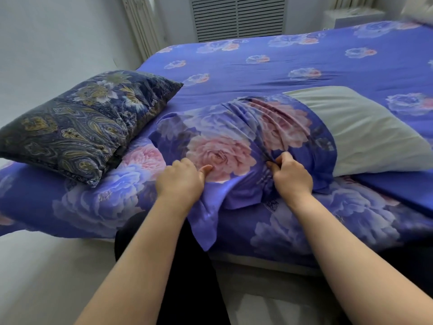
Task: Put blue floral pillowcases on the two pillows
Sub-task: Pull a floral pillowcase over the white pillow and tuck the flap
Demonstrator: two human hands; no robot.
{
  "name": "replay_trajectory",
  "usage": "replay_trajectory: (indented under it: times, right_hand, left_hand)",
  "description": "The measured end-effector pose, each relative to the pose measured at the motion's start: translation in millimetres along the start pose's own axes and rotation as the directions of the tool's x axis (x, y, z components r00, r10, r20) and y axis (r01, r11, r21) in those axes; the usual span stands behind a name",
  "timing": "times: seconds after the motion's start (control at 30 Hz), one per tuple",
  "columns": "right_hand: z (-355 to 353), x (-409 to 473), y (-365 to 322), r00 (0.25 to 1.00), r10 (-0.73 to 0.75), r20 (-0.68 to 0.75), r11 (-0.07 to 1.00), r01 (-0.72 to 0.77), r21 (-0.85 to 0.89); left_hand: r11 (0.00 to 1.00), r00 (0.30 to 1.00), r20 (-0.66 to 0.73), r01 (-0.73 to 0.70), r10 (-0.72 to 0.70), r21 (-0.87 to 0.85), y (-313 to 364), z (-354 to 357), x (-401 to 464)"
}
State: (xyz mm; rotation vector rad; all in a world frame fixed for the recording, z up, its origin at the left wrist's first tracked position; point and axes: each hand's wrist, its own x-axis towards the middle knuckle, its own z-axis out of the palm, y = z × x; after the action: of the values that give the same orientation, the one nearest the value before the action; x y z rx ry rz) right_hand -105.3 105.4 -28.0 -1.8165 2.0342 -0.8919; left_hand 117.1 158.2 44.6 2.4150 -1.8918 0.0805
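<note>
- While the white pillow [365, 139] lies on the bed [304, 62], the blue floral pillowcase [225, 141] covers roughly half of it; the paisley pillow [84, 123] looks untouched.
- Left hand [181, 179] grips the case's near edge, thumb out.
- Right hand [291, 177] pinches bunched fabric, arms reaching forward.

both hands [180, 177] gripping floral pillowcase [222, 146], white pillow [365, 137] half-covered

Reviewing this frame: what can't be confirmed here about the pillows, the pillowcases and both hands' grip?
Head view only:
- Left hand: fingers buried in the blue floral pillowcase; grip hidden.
- White pillow: near end covered by the pillowcase.
- Dark paisley pillow: underside hidden.
- Right hand: fingertips lost in bunched cloth.
</note>
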Motion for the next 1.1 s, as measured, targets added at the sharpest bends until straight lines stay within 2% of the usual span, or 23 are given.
replay_trajectory:
  times: [0.1,0.2,0.23,0.3,0.37,0.4,0.43,0.47,0.53,0.57,0.67,0.77,0.87,0.93,1.1]
  right_hand:
    - [-3,2,6,1.000,0.016,0.014,1.000,-0.016,-0.006]
    - [-3,1,7,1.000,-0.005,-0.010,1.000,0.005,0.025]
    - [-2,-1,9,0.995,-0.045,-0.085,0.996,0.052,0.077]
    - [-2,-1,16,0.942,-0.087,-0.325,0.983,0.134,0.126]
    - [-8,9,29,0.843,0.089,-0.531,0.972,0.043,0.233]
    - [-14,14,36,0.804,0.245,-0.543,0.935,-0.048,0.351]
    - [-20,18,40,0.797,0.394,-0.458,0.869,-0.160,0.468]
    - [-23,21,45,0.813,0.490,-0.316,0.801,-0.276,0.532]
    - [-25,21,50,0.876,0.479,-0.061,0.745,-0.368,0.557]
    - [-25,17,48,0.907,0.422,-0.020,0.756,-0.339,0.561]
    - [-16,2,45,0.960,0.263,-0.096,0.766,-0.147,0.626]
    - [-15,-6,55,0.963,0.161,-0.214,0.842,-0.021,0.539]
    - [-33,-1,78,0.903,0.183,-0.389,0.914,-0.010,0.406]
    - [-46,7,89,0.871,0.166,-0.462,0.946,-0.008,0.325]
    - [-43,7,89,0.864,0.280,-0.419,0.949,-0.183,0.255]
  left_hand:
    - [0.995,0.997,-0.054,0.050,-0.046,0.090,12,3,-8]
    - [0.993,0.999,-0.038,0.018,-0.013,0.116,18,7,-8]
    - [0.994,1.000,-0.013,-0.011,0.012,0.113,20,10,-6]
    - [0.996,0.999,0.013,-0.049,0.049,0.080,21,16,-3]
    - [0.998,0.998,-0.044,-0.038,0.036,-0.044,14,20,4]
    - [0.989,0.996,-0.094,-0.023,0.010,-0.144,10,22,8]
    - [0.969,0.989,-0.145,-0.009,-0.028,-0.248,5,22,12]
    - [0.941,0.982,-0.178,0.004,-0.068,-0.337,1,23,17]
    - [0.877,0.967,-0.211,0.026,-0.144,-0.480,-8,19,28]
    - [0.839,0.958,-0.221,0.038,-0.186,-0.542,-13,16,35]
    - [0.745,0.913,-0.251,0.079,-0.321,-0.663,-37,-2,63]
    - [0.717,0.872,-0.209,0.203,-0.442,-0.667,-62,-11,86]
    - [0.704,0.853,-0.138,0.313,-0.504,-0.637,-78,3,87]
    - [0.728,0.857,-0.126,0.336,-0.499,-0.598,-81,16,79]
    - [0.761,0.877,-0.121,0.326,-0.465,-0.560,-85,28,74]
